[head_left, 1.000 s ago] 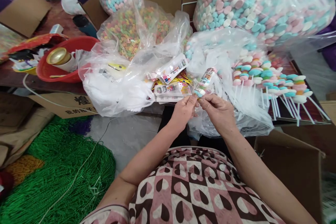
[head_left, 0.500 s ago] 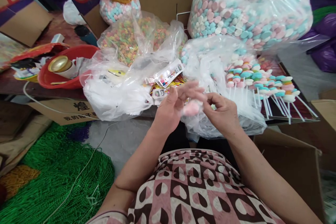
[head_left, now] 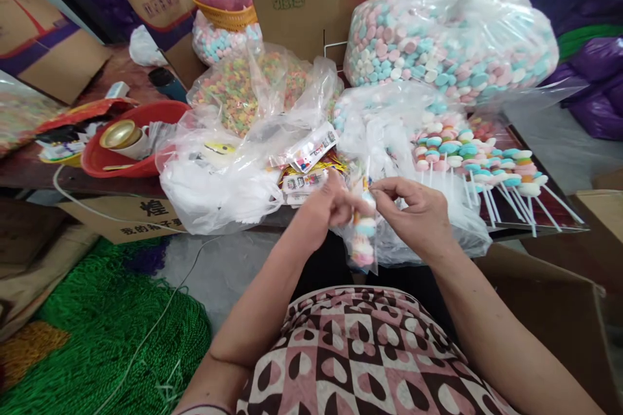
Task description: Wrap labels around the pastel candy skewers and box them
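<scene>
Clear-wrapped candy stick [head_left: 363, 233] hangs off the tabletop's near edge, pinched at its top by both left hand [head_left: 325, 207] and right hand [head_left: 419, 214]; a loosened pinch could drop it.

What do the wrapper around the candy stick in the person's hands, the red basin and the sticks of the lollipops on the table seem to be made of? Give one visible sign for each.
Wrapper: thin clear plastic film, glossy; the candy shows through it.
Red basin: probably moulded plastic, smooth with an even colour.
Lollipop sticks: white, thin and straight; plastic or rolled paper, the look leaves it open.
</scene>
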`<move>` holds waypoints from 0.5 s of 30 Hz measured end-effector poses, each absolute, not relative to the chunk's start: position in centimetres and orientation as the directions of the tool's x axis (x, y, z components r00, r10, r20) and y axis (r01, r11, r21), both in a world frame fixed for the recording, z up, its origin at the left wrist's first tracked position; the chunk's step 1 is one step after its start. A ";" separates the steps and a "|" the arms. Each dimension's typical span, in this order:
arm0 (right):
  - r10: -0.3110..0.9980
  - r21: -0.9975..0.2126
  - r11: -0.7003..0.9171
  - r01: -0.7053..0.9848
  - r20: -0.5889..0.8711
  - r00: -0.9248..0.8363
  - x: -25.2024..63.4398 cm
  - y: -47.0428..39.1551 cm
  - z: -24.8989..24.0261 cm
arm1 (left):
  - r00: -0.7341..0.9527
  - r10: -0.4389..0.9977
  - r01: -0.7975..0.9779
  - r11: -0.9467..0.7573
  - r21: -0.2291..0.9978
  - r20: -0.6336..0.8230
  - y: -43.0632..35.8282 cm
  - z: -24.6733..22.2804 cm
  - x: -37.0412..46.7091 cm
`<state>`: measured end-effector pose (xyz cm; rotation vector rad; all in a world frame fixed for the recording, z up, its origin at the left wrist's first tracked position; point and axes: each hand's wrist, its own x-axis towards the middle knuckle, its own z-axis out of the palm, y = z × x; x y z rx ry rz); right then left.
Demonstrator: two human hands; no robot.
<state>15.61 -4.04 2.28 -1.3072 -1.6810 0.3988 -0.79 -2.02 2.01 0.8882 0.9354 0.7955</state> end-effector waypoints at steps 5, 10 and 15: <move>0.897 -0.759 0.377 0.531 0.443 -0.003 15.7 -4.2 2.6 | 0.407 0.900 -0.106 0.216 0.971 -0.156 -2.9 0.5 0.3; 0.976 -0.959 0.203 0.198 0.182 -0.120 17.2 -4.9 1.1 | 0.424 0.903 -0.227 0.178 0.957 -0.067 -2.7 1.2 0.4; 0.976 -0.994 -0.046 -0.102 -0.023 -0.218 19.8 -5.9 -0.6 | 0.672 0.733 0.082 -0.218 0.973 0.107 -3.8 1.7 1.2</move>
